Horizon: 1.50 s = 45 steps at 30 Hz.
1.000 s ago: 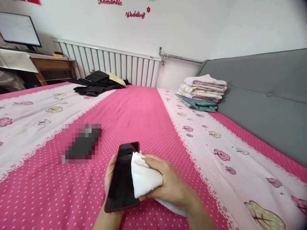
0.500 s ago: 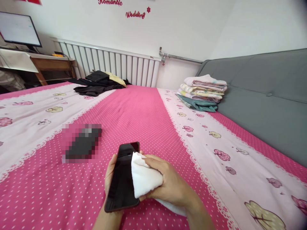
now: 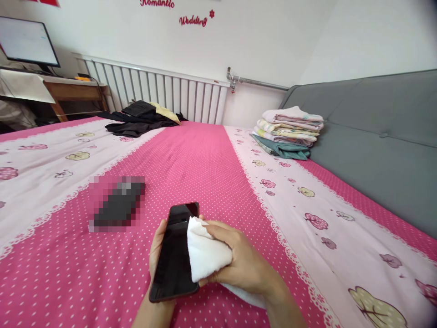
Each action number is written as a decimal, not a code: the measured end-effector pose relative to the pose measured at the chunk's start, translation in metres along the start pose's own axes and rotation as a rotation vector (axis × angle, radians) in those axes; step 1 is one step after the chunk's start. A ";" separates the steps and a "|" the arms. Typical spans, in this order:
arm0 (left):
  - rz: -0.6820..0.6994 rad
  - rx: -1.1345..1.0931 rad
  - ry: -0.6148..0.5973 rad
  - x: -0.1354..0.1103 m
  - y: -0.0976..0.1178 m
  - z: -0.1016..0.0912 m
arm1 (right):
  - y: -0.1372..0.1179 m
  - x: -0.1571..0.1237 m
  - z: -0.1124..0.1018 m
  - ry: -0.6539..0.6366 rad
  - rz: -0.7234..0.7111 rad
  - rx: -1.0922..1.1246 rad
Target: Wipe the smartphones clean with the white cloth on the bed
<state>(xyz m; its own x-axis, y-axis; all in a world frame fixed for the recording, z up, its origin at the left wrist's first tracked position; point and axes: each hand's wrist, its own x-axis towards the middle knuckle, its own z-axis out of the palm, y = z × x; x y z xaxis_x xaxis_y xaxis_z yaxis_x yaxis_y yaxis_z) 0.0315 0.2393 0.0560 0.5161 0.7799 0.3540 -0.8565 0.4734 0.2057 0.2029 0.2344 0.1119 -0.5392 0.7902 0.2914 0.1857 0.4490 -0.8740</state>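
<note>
A black smartphone (image 3: 172, 259) lies tilted in my left hand (image 3: 156, 248), its dark screen facing up. The left thumb runs along the phone's left edge, and the palm is hidden beneath it. My right hand (image 3: 239, 259) grips a folded white cloth (image 3: 206, 253), which rests against the right side of the screen. Part of the cloth hangs below the right wrist. Farther left on the bed lies a dark, pixelated object (image 3: 119, 205) whose kind I cannot make out.
The pink dotted bedsheet (image 3: 191, 159) spreads all around. Dark clothes (image 3: 136, 120) are heaped at the far left, and a folded fabric stack (image 3: 288, 132) stands by the grey headboard (image 3: 375, 123). Behind are a white radiator (image 3: 153, 86) and a desk with a monitor (image 3: 29, 43).
</note>
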 end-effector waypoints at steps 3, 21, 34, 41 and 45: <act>0.009 0.011 0.021 0.000 0.000 0.000 | 0.000 0.000 0.000 -0.001 0.014 0.001; 0.003 0.010 -0.013 0.000 0.000 0.001 | 0.001 0.000 0.001 -0.001 0.026 -0.009; -0.013 0.002 -0.017 0.000 0.001 0.000 | 0.001 0.000 0.001 -0.001 0.036 0.004; -0.010 0.000 0.000 0.000 0.000 -0.001 | 0.001 0.000 0.001 0.003 0.026 -0.002; -0.013 -0.003 -0.016 0.000 0.000 -0.001 | 0.001 0.000 0.001 -0.001 0.018 0.000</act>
<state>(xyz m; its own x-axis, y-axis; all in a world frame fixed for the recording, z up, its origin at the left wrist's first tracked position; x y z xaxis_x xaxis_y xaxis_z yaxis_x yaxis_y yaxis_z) 0.0311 0.2398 0.0548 0.5269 0.7672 0.3658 -0.8498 0.4847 0.2073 0.2024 0.2342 0.1105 -0.5369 0.7976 0.2751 0.1955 0.4347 -0.8791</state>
